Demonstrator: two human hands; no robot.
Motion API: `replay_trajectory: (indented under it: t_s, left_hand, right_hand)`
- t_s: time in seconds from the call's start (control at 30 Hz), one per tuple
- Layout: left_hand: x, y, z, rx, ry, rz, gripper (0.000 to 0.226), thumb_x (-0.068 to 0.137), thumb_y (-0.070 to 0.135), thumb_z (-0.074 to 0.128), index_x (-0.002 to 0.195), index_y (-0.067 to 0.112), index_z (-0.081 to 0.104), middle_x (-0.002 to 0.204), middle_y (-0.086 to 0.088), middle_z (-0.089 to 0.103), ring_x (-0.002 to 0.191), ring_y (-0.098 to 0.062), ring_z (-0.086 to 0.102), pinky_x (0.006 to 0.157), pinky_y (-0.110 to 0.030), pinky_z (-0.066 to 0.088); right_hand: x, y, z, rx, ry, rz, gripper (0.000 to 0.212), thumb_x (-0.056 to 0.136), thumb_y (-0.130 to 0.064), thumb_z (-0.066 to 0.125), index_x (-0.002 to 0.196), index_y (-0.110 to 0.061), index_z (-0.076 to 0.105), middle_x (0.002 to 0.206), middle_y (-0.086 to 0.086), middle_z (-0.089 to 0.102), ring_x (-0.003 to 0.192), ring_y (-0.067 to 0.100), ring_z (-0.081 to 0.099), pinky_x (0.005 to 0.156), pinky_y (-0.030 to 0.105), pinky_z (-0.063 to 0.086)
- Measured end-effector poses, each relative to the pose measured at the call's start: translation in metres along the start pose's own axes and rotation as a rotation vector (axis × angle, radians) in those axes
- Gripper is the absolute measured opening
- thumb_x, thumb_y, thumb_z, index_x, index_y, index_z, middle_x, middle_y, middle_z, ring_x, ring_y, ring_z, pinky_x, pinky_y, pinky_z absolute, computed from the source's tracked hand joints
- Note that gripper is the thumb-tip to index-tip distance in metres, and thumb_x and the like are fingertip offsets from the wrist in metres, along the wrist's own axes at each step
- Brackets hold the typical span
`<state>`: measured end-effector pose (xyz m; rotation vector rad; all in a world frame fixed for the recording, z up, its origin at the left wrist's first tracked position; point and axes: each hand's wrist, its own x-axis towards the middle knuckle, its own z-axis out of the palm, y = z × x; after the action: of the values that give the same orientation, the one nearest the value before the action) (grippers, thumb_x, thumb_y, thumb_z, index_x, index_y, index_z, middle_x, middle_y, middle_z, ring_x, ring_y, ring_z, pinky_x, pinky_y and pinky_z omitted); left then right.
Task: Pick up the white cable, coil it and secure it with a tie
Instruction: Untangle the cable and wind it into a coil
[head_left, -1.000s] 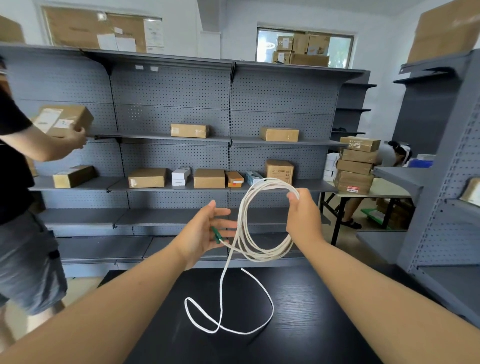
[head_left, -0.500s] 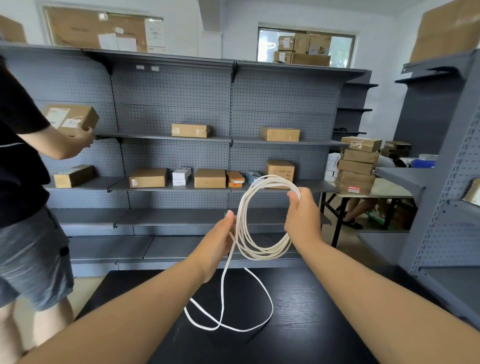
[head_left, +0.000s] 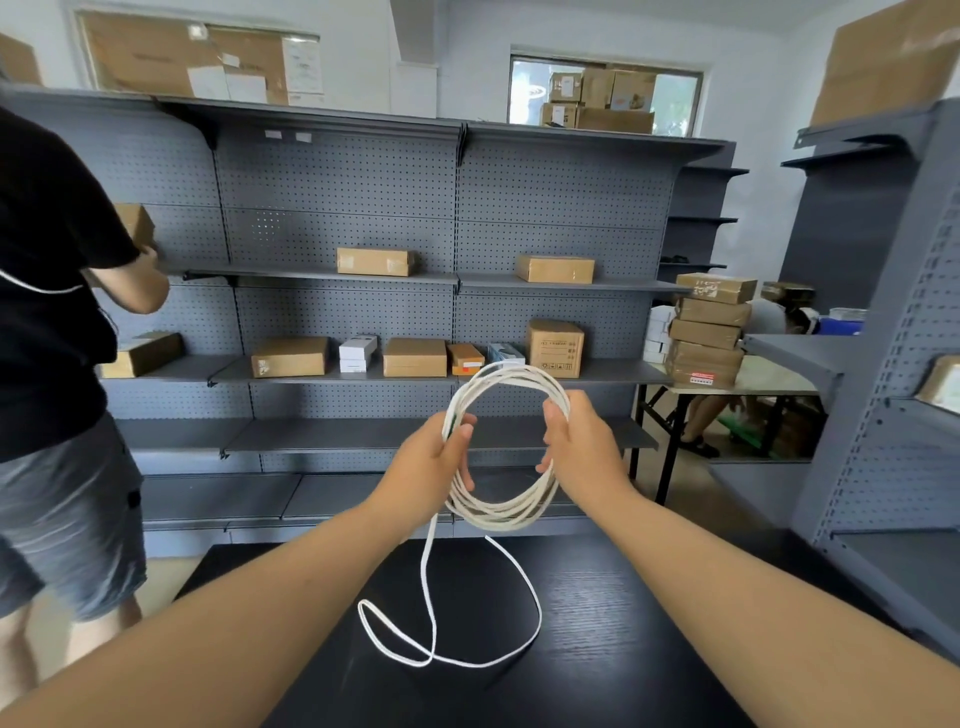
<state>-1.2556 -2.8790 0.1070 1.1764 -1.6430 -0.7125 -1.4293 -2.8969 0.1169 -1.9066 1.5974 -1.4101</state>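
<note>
Head camera is looking down at us working in mid-air: our left hand (head_left: 431, 462) is curling its fingers round the left side of the white cable (head_left: 498, 512), and our right hand (head_left: 582, 452) is gripping the right side, thumb and fingers closing over the bundled strands. Between the two hands several turns are hanging as one round coil, raised above the far edge of the black table (head_left: 623, 649).

We are judging the coiling as well along but not finished. A loose length is dropping from the coil near the left hand, lying in a loop on the table, and rising again to the underside of the coil. That slack is waiting to be gathered in.

The tying is not yet done: no tie is circling the strands. A green sliver (head_left: 454, 419) is showing at the left fingertips; we cannot tell whether it is the tie.

Farther out, grey pegboard shelves (head_left: 337, 291) are carrying cardboard boxes (head_left: 414, 357) along the far wall, and at the left another person (head_left: 47, 312) in a black shirt is reaching toward a shelf.
</note>
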Motion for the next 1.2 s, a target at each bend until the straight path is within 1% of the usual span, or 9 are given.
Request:
replay_trajectory:
  t_s: [0.07,0.13,0.27,0.37,0.5,0.73,0.93,1.1,1.2]
  left_hand:
    - [0.005,0.003,-0.007,0.129,0.021,0.042,0.018,0.098,0.031,0.036,0.107,0.025,0.051,0.051,0.003,0.057,0.042,0.001,0.051,0.045,-0.008,0.039]
    - [0.009,0.007,-0.013,0.285,0.004,0.084,0.019,0.098,0.030,0.035,0.107,0.022,0.051,0.052,0.004,0.055,0.045,0.000,0.052,0.047,-0.012,0.039]
    - [0.016,0.017,-0.022,0.526,-0.049,0.097,0.025,0.099,0.030,0.033,0.107,0.015,0.051,0.061,0.004,0.053,0.048,-0.008,0.055,0.052,-0.023,0.043]
    - [0.016,0.021,-0.026,0.554,-0.066,0.095,0.026,0.099,0.030,0.033,0.105,0.013,0.051,0.066,0.003,0.053,0.045,-0.011,0.055,0.044,-0.017,0.042]
    - [0.015,0.021,-0.028,0.502,-0.047,0.083,0.026,0.098,0.034,0.035,0.101,0.013,0.051,0.062,0.004,0.049,0.044,-0.010,0.054,0.042,-0.016,0.038]
    - [0.009,0.020,-0.025,0.457,-0.020,0.161,0.019,0.097,0.031,0.042,0.089,0.016,0.051,0.061,0.004,0.047,0.053,-0.011,0.045,0.047,-0.019,0.037]
    - [0.005,0.022,-0.023,0.357,-0.065,0.210,0.019,0.097,0.030,0.042,0.078,0.030,0.045,0.059,0.007,0.040,0.054,-0.009,0.037,0.052,-0.024,0.030]
    - [-0.003,0.025,-0.013,-0.139,-0.029,0.019,0.038,0.098,0.039,0.031,0.080,0.015,0.055,0.058,0.007,0.043,0.046,-0.002,0.038,0.048,-0.010,0.036]
    - [-0.005,0.026,-0.008,-0.272,0.004,-0.094,0.035,0.099,0.029,0.028,0.093,0.015,0.060,0.067,0.005,0.051,0.045,-0.003,0.041,0.047,-0.013,0.038]
  right_hand:
    - [-0.001,0.001,0.003,0.023,-0.032,0.000,0.004,0.097,-0.025,0.037,0.098,-0.022,0.039,0.080,0.002,0.056,0.054,0.015,0.058,0.047,0.019,0.042]
    - [-0.001,-0.002,0.006,0.066,-0.036,0.000,0.015,0.096,-0.021,0.041,0.111,-0.021,0.040,0.084,0.002,0.057,0.061,0.017,0.060,0.048,0.012,0.042]
    - [0.000,-0.012,0.006,0.065,-0.061,-0.065,0.039,0.093,-0.020,0.047,0.130,-0.018,0.035,0.120,0.006,0.053,0.102,0.026,0.057,0.087,0.041,0.050]
    - [-0.001,-0.015,0.007,0.013,-0.044,-0.142,0.044,0.094,-0.020,0.047,0.136,-0.015,0.033,0.133,0.009,0.045,0.114,0.024,0.049,0.096,0.037,0.044]
    - [-0.003,-0.017,0.009,-0.113,-0.012,-0.225,0.034,0.097,-0.024,0.038,0.131,-0.018,0.038,0.126,0.006,0.050,0.109,0.023,0.049,0.087,0.031,0.038]
    - [-0.004,-0.012,0.008,-0.227,-0.043,-0.153,0.017,0.099,-0.027,0.032,0.087,-0.017,0.040,0.083,0.003,0.047,0.074,0.025,0.047,0.063,0.032,0.032]
    - [-0.005,-0.020,0.005,-0.101,-0.096,-0.143,0.020,0.097,-0.026,0.038,0.111,-0.014,0.046,0.095,0.004,0.053,0.086,0.026,0.055,0.071,0.046,0.052]
    - [-0.007,-0.018,0.004,-0.121,-0.033,-0.119,0.020,0.098,-0.026,0.036,0.105,-0.011,0.047,0.091,0.009,0.057,0.080,0.026,0.050,0.065,0.035,0.038]
    - [-0.008,-0.018,0.005,-0.093,-0.029,-0.073,0.018,0.099,-0.027,0.035,0.099,-0.012,0.046,0.085,0.007,0.055,0.076,0.025,0.048,0.061,0.033,0.033]
